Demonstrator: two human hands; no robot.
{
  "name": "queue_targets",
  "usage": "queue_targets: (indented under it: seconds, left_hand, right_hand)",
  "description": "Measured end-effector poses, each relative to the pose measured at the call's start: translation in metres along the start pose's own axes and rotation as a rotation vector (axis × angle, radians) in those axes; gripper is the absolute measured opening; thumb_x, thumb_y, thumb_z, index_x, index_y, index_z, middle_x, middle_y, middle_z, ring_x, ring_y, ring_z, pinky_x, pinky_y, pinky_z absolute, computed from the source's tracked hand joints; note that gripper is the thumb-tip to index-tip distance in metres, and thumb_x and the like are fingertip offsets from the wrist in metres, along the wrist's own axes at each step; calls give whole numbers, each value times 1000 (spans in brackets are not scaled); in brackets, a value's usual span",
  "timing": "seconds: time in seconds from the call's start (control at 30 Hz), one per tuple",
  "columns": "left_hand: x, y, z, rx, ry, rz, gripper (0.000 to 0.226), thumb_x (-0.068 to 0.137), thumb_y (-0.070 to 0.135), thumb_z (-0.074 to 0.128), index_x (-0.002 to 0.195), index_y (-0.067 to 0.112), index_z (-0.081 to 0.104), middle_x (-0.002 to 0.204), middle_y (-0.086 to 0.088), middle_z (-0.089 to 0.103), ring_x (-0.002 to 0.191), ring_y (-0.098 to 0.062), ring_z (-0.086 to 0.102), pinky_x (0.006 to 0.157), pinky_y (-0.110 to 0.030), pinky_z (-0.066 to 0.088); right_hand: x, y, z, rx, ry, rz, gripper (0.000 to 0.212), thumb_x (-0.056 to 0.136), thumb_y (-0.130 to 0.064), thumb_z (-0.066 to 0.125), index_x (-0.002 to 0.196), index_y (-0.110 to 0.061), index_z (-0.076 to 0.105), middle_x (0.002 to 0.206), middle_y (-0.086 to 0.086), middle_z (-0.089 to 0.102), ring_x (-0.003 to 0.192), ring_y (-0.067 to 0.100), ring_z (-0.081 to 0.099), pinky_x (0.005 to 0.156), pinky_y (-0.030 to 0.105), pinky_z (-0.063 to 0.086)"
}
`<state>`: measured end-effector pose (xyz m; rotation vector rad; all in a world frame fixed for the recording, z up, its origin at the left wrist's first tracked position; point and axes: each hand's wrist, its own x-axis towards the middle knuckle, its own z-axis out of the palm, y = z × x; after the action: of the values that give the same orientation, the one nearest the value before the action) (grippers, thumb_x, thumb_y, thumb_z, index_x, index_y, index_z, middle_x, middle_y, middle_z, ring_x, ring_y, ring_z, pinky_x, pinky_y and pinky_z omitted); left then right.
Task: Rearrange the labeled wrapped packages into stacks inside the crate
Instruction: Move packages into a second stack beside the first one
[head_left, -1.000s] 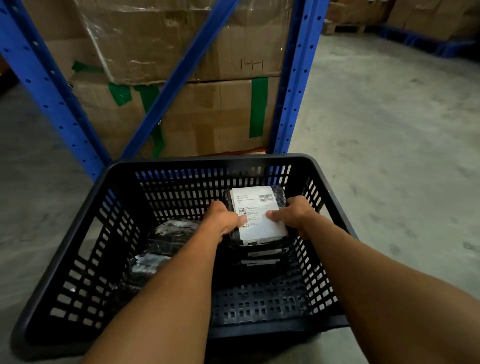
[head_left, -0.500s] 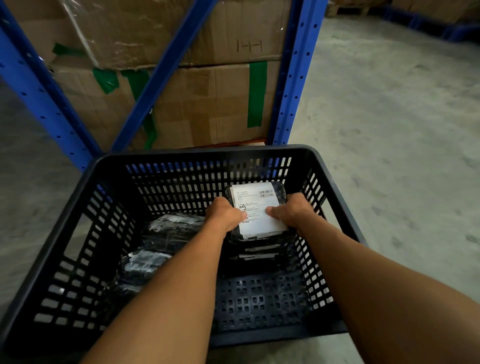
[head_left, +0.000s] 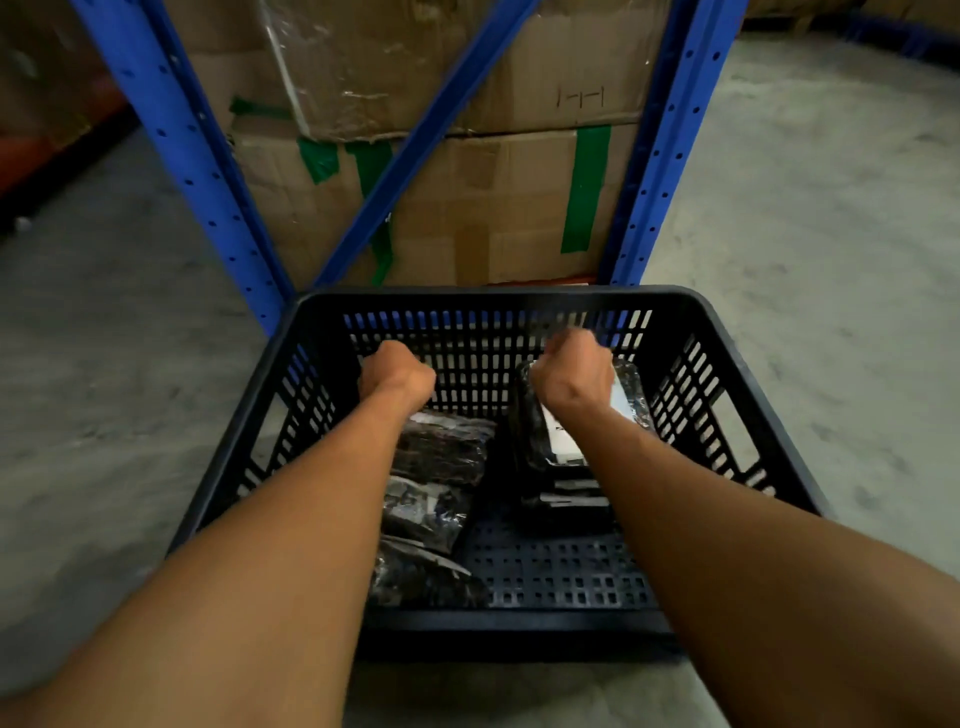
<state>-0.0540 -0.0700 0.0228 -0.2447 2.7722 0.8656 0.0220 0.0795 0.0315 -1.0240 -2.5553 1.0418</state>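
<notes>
A black slotted plastic crate (head_left: 737, 395) stands on the floor in front of me. At its right side lies a stack of dark wrapped packages; the top package (head_left: 561, 444) shows a white label. Three more wrapped packages (head_left: 439, 449) lie in a row along the crate's left half, partly under my left forearm. My left hand (head_left: 397, 374) hovers over the back left of the crate with curled fingers and nothing in it. My right hand (head_left: 571, 371) is a loose fist just above the labeled stack, apart from it.
A blue steel rack upright (head_left: 660, 156) and a diagonal brace (head_left: 415, 156) rise just behind the crate, in front of stacked cardboard boxes (head_left: 498, 208) with green tape. Bare concrete floor (head_left: 831, 234) spreads to the right and left.
Both hands have let go of the labeled package and lifted off it. The left hand moved left, the right hand moved up and back. The package stays on the right stack.
</notes>
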Motion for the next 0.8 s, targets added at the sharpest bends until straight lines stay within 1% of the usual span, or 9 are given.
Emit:
queue_targets:
  seconds: [0.1,0.2,0.3,0.37,0.43,0.5,0.57,0.7,0.8]
  left_hand:
    - [10,-38,-16,122,-20,-53,28,92,20,60,113,1,63,120,-20,63,108,-37,60,82,-39,48]
    - [13,-66,-13,202,-135,-68,43,93,33,60,123,2,60,131,-19,59,118,-36,56,92,-39,46]
    - [18,-81,-5,185,-291,-128,70,94,52,50,143,3,42,151,-17,42,135,-36,43,103,-39,39]
    - [23,-88,3,142,-371,-179,83,92,63,39,153,8,24,160,-14,26,144,-34,29,111,-42,30]
    - [27,-93,11,95,-433,-192,84,91,69,30,155,18,15,164,-10,15,148,-32,18,116,-44,21]
    - [31,-97,20,65,-452,-179,80,90,70,27,155,25,17,163,-8,18,147,-32,21,118,-46,21]
    - [31,-98,25,89,-429,-166,76,90,67,28,153,26,23,160,-10,26,143,-33,29,116,-46,25]
    - [25,-93,22,162,-411,-168,72,94,61,26,153,19,27,160,-13,26,144,-33,28,116,-46,25]
    - [18,-85,13,233,-542,-137,69,98,55,25,152,12,28,162,-14,20,148,-31,20,120,-43,17]
  right_hand:
    - [-20,-26,38,-6,-202,3,28,85,-15,57,106,-2,70,114,24,70,107,40,65,90,36,52]
    - [-36,-28,70,-133,-372,57,34,90,-22,59,116,-1,63,125,21,64,115,39,60,97,40,49]
    - [-44,-20,94,-394,-426,35,48,98,-37,45,130,-4,59,138,15,58,124,34,56,102,42,47]
    - [-45,-15,108,-424,-550,150,61,101,-49,31,146,-10,43,152,17,41,137,35,43,110,43,37]
    - [-44,-10,119,-209,-614,366,68,101,-52,28,155,-12,24,159,20,24,144,38,29,115,43,26]
    - [-46,-6,127,211,-517,531,78,98,-51,43,155,-7,14,161,20,21,146,38,23,118,43,21]
    - [-50,-6,130,438,-420,561,87,93,-47,56,155,-6,11,161,19,22,146,37,24,117,44,22]
    - [-46,-13,116,121,-518,577,95,90,-55,56,155,-5,6,158,22,27,142,41,31,115,46,29]
    - [-35,-20,93,-129,-717,427,78,95,-52,50,152,-3,25,154,22,35,139,39,38,117,47,32]
